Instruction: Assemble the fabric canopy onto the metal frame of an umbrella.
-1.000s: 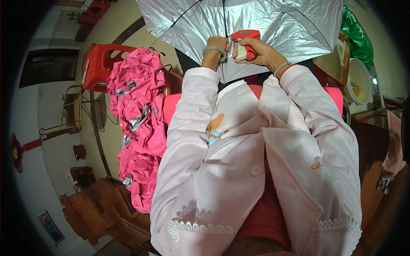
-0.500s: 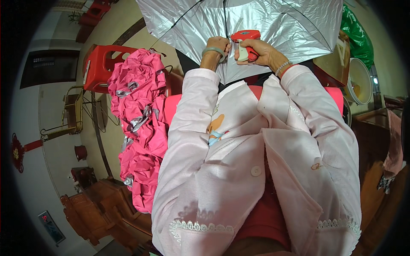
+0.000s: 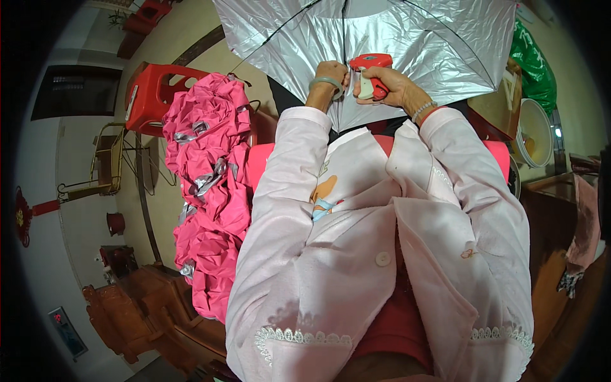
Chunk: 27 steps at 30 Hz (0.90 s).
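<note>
An umbrella canopy [image 3: 433,44] with a silver lining and dark ribs is spread before me, its near corner reaching my lap. My left hand [image 3: 332,75], with a pale green bangle at the wrist, is closed in a fist beside a rib and grips the umbrella's fabric; the exact pinch point is hidden. In my right hand [image 3: 393,86] is a red and white tagging gun [image 3: 371,62], fingers wrapped around its handle. The gun's nose points left, close to my left hand and the rib.
Heaped at my left is crumpled pink fabric with silver patches [image 3: 210,172], next to a red plastic stool [image 3: 147,99]. To the right stand a white bucket [image 3: 536,134] and a green plastic bag [image 3: 533,63]. Carved wooden furniture [image 3: 137,312] is at lower left.
Both hands, the tagging gun and the umbrella sit slightly lower and further right in the picture. The right fingers look drawn closer around the gun's handle. Both grips continue.
</note>
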{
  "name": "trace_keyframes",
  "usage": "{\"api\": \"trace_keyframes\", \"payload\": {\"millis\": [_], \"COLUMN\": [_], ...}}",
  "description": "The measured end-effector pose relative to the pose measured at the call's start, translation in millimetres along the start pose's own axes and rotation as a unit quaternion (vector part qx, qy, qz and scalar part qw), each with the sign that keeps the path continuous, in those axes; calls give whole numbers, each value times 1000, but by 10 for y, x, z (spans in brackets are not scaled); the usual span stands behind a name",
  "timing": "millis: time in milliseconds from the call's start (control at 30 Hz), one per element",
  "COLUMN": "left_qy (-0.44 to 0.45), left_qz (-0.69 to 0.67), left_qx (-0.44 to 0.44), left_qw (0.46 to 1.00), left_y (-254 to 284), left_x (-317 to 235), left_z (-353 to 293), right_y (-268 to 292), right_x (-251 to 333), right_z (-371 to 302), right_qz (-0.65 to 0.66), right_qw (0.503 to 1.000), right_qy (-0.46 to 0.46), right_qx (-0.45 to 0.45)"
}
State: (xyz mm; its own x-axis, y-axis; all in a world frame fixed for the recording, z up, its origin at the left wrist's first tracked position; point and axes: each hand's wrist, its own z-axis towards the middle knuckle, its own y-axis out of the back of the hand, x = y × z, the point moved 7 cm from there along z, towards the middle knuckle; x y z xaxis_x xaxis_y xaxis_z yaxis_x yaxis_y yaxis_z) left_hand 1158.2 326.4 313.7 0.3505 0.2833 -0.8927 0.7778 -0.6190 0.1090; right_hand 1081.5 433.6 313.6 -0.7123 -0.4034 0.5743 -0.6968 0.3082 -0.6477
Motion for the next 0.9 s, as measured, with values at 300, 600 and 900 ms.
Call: {"api": "trace_keyframes", "payload": {"millis": [300, 600, 900], "left_qy": [-35, -31, -38], "left_qz": [34, 85, 82], "left_qx": [8, 17, 30], "left_qw": [999, 996, 995], "left_y": [21, -150, -10], "left_x": [-6, -81, 33], "left_z": [10, -39, 63], "right_y": [-15, 271, -115], "right_x": [-24, -81, 11], "right_z": [17, 167, -117], "right_qz": [36, 27, 88], "right_qw": [999, 998, 996], "right_qy": [-14, 42, 13], "right_qx": [-1, 36, 5]}}
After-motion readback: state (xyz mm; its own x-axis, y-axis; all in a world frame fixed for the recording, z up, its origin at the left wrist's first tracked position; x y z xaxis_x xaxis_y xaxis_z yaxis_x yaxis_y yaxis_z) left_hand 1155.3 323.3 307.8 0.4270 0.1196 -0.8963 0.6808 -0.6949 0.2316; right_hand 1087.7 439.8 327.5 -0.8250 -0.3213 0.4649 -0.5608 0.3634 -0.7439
